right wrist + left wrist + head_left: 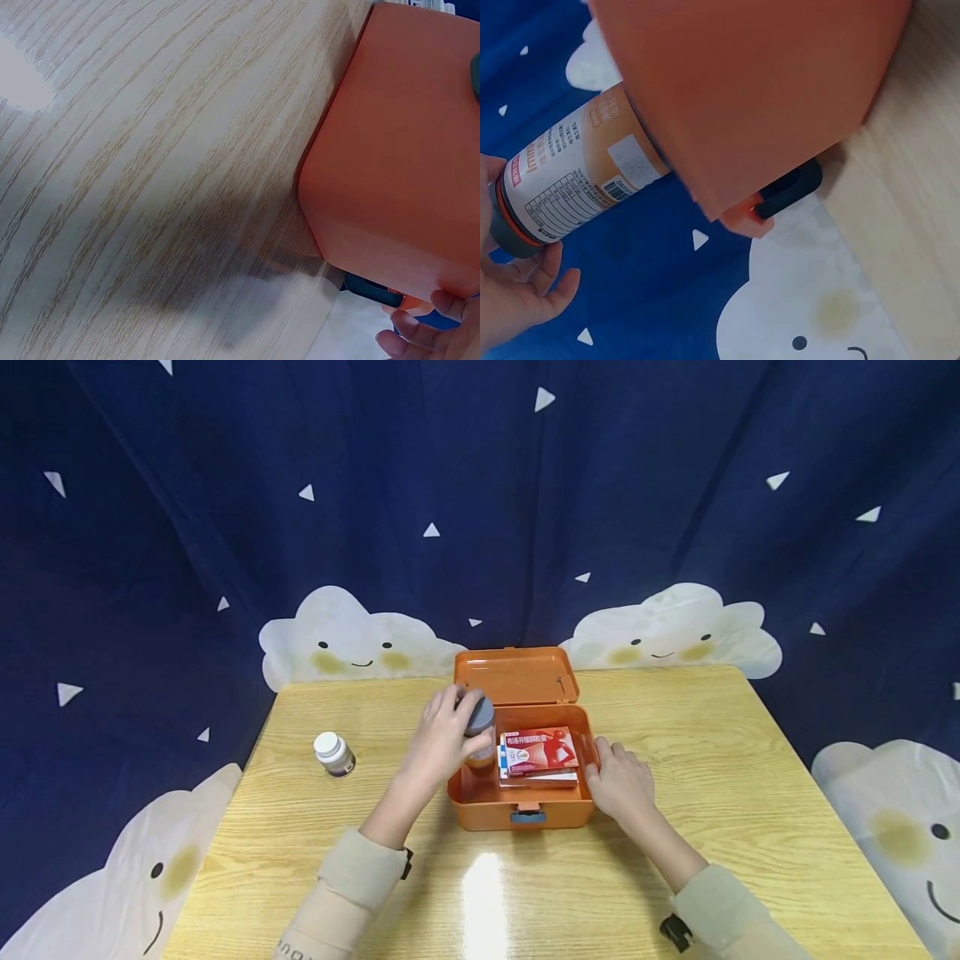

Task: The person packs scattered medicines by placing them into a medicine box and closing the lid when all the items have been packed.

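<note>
My left hand (442, 732) grips a supplement jar (581, 172) around its dark grey lid (482, 715). The jar has a white and orange label, and its lower end is inside the left part of an orange lidded box (483, 816). Whether it touches the box floor is hidden. A red and white medicine carton (542, 750) lies on other cartons inside the box, right of the jar. My right hand (624, 781) rests at the box's right wall, its fingertips (448, 303) touching it.
A white-capped pill bottle (334, 754) stands on the wooden table (360, 860), left of the box. The box lid (517, 677) is swung back behind it. A blue-grey latch (528, 817) sits on the front wall. A dark blue curtain (480, 485) hangs behind the table.
</note>
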The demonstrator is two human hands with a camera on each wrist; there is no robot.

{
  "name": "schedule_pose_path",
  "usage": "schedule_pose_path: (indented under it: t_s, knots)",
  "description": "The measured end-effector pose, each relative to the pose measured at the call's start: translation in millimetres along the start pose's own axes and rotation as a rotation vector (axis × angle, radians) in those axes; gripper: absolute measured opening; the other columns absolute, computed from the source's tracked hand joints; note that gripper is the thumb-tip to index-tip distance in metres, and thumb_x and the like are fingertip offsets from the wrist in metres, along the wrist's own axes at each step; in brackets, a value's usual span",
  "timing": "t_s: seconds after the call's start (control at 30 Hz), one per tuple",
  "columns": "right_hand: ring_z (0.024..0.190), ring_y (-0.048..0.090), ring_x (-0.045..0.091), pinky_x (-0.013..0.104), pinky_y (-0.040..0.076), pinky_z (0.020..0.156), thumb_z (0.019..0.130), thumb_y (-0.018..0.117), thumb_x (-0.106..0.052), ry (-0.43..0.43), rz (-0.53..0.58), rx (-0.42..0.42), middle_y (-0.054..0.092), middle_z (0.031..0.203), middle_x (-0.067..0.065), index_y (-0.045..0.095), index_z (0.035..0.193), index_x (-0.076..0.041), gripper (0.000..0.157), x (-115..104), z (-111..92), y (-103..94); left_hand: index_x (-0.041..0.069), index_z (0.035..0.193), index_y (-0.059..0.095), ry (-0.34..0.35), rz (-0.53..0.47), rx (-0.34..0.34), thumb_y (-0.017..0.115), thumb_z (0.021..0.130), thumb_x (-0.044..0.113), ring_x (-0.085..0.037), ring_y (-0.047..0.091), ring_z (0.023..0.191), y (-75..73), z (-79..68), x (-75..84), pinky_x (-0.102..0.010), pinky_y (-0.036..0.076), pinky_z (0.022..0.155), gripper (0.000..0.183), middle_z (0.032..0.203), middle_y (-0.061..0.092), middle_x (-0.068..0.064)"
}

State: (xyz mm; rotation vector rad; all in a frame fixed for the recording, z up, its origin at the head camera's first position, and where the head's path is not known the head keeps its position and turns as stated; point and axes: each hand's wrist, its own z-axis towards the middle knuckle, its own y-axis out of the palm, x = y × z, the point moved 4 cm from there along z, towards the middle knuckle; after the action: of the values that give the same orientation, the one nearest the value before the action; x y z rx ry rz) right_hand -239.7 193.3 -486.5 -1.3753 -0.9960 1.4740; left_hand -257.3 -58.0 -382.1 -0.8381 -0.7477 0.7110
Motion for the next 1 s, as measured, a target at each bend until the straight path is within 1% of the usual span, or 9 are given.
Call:
schedule_pose_path:
  t_s: [0.17,0.23,0.4,0.57,0.77,0.9,1.0]
  knots:
    - [0.088,0.054,0.038,0.053,0.041,0.071,0.087,0.042,-0.025,0.000,0.001,-0.001,0.054,0.100,0.019,0.045,0.120,-0.005,0.038,0,0,-0.6,0.009,0.121,0.052,0.009,0.010,-0.052,0.065,0.079,0.029,-0.027,0.047,0.094,12.0,-6.3,0.7,-0.043,0.043,0.086,0.049,0.108,0.048,-0.013]
    - [0.088,0.054,0.038,0.053,0.041,0.071,0.088,0.042,-0.025,0.000,-0.001,-0.001,0.054,0.100,0.020,0.045,0.120,-0.005,0.038,0,0,-0.6,0.009,0.121,0.052,0.022,0.013,-0.068,0.065,0.080,0.029,-0.026,0.048,0.093,16.9,-9.3,0.5,-0.043,0.042,0.087,0.048,0.107,0.048,-0.012]
    - [0.088,0.054,0.038,0.053,0.041,0.072,0.088,0.042,-0.024,0.004,0.003,-0.007,0.055,0.101,0.019,0.046,0.120,-0.005,0.038,0,0,-0.7,0.008,0.121,0.052,0.053,0.023,-0.098,0.066,0.080,0.030,-0.028,0.049,0.096,27.3,-15.5,-0.9,-0.045,0.040,0.091,0.048,0.109,0.047,-0.013]
    - [0.087,0.054,0.037,0.052,0.041,0.071,0.088,0.043,-0.024,0.002,0.002,-0.003,0.055,0.099,0.019,0.046,0.119,-0.005,0.037,0,0,-1.0,0.006,0.121,0.052,0.076,0.033,-0.126,0.069,0.079,0.031,-0.030,0.049,0.094,35.8,-19.8,-3.5,-0.045,0.043,0.086,0.052,0.110,0.048,-0.016]
    - [0.085,0.054,0.036,0.051,0.041,0.069,0.087,0.043,-0.024,-0.006,-0.003,0.003,0.055,0.097,0.018,0.046,0.118,-0.005,0.037,-1,0,-1.4,0.008,0.118,0.053,0.113,0.103,-0.133,0.066,0.078,0.033,-0.024,0.048,0.084,43.9,-24.1,-7.2,-0.038,0.045,0.076,0.049,0.103,0.049,-0.012]
    - [0.086,0.054,0.037,0.051,0.041,0.070,0.088,0.043,-0.024,-0.004,-0.002,0.000,0.055,0.097,0.019,0.046,0.119,-0.004,0.037,0,0,-1.3,0.007,0.116,0.052,0.141,0.115,-0.135,0.068,0.077,0.033,-0.024,0.049,0.081,47.1,-26.2,-8.8,-0.039,0.045,0.075,0.049,0.098,0.049,-0.011]
    - [0.086,0.054,0.037,0.052,0.041,0.071,0.088,0.043,-0.024,-0.002,-0.002,-0.001,0.055,0.098,0.019,0.046,0.119,-0.004,0.037,0,0,-1.0,0.006,0.116,0.051,0.153,0.119,-0.157,0.069,0.077,0.033,-0.025,0.050,0.082,49.0,-26.9,-9.7,-0.040,0.044,0.078,0.050,0.097,0.048,-0.011]
